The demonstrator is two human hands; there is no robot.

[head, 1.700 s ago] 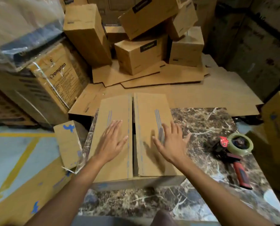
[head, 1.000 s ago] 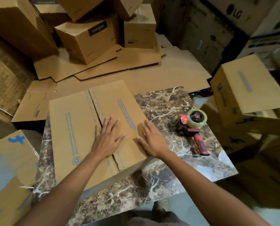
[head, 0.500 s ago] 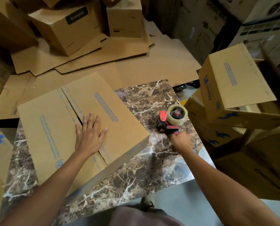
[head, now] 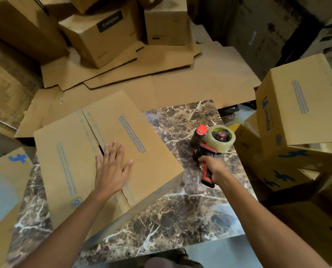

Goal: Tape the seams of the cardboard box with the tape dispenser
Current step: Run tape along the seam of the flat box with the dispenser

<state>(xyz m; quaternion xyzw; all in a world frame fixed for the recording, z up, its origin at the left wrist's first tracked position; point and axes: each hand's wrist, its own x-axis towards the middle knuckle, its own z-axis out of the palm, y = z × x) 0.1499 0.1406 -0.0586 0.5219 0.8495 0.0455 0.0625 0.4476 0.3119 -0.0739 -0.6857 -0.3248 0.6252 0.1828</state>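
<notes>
A brown cardboard box with blue print lies on the marble table, its two top flaps folded shut with a narrow seam between them. My left hand lies flat, fingers spread, across that seam near its middle. To the right of the box, my right hand grips the red and black handle of the tape dispenser. The dispenser is lifted just above the table, its clear tape roll facing up and to the right.
Stacked cardboard boxes crowd the table's right edge. Flattened cardboard sheets lie behind the table, with more boxes piled beyond them. Another box with a blue mark sits low at the left.
My right hand left the box, reached right, closed on the dispenser's handle and lifted it. My left hand stayed flat on the seam. My view swung to the right.
</notes>
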